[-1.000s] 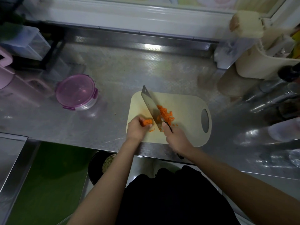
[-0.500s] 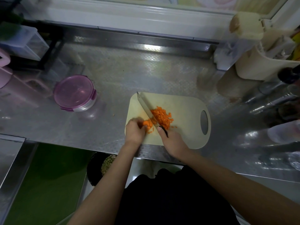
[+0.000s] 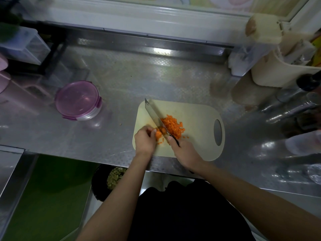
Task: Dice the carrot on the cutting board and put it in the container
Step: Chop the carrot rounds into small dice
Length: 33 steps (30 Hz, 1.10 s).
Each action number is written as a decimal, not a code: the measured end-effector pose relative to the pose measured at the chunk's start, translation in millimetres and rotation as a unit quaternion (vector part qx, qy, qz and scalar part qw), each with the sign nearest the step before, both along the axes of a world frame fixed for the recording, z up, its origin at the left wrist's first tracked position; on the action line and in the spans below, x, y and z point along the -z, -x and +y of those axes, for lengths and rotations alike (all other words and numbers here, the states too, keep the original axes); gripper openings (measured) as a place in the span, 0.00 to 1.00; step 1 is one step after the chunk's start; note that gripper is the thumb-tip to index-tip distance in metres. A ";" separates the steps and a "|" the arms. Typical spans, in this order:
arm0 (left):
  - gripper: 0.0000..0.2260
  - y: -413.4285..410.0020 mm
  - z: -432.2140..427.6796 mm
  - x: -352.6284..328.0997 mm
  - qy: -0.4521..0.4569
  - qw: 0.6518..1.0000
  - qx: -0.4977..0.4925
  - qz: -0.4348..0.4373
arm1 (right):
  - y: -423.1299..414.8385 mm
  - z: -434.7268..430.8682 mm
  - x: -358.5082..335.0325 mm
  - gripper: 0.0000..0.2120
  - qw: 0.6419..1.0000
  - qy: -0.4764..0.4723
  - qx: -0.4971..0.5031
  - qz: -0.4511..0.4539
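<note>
1. The scene is dim overall, with muted colours and a dark lower half.
2. Glare streaks the steel bench (image 3: pixel 121 87) along its back edge and at the right.
3. Straight lines bow near the edges, a wide-angle effect.
4. The corners are soft and smeared; the cutting board (image 3: pixel 196 119) at centre is sharpest.
5. The purple container (image 3: pixel 78 100) carries a faint highlight.

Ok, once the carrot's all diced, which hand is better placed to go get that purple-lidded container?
Probably the left hand: the container sits off to its side of the cutting board, and it only steadies the carrot piece. The right hand grips the knife.
</note>
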<state>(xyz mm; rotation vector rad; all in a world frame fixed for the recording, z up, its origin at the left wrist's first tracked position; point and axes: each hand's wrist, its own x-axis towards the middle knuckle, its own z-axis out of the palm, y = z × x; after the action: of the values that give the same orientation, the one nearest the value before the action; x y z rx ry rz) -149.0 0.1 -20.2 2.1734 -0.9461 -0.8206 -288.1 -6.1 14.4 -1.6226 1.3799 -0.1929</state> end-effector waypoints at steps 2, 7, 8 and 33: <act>0.08 0.3 -0.4 -0.5 0.000 1.000 -0.002 -0.009 | -0.6 0.3 0.1 0.22 1.000 0.000 0.000 0.002; 0.05 -0.7 1.0 -0.4 -0.004 1.000 -0.005 0.014 | -1.9 1.0 0.2 0.23 1.000 -0.004 -0.001 0.009; 0.04 -1.1 1.2 0.3 -0.005 1.000 -0.003 0.019 | -2.3 1.4 0.1 0.22 1.000 -0.006 0.001 0.008; 0.05 0.3 -2.4 -2.7 -0.046 0.997 -0.044 0.041 | -11.0 -1.2 0.2 0.22 0.999 0.014 -0.023 0.034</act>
<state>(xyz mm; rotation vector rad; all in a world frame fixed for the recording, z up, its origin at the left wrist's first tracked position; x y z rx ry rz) -149.4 -2.2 -17.6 2.2237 -0.7798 -0.9189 -277.1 -7.4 14.2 -1.6957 1.3958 -0.1302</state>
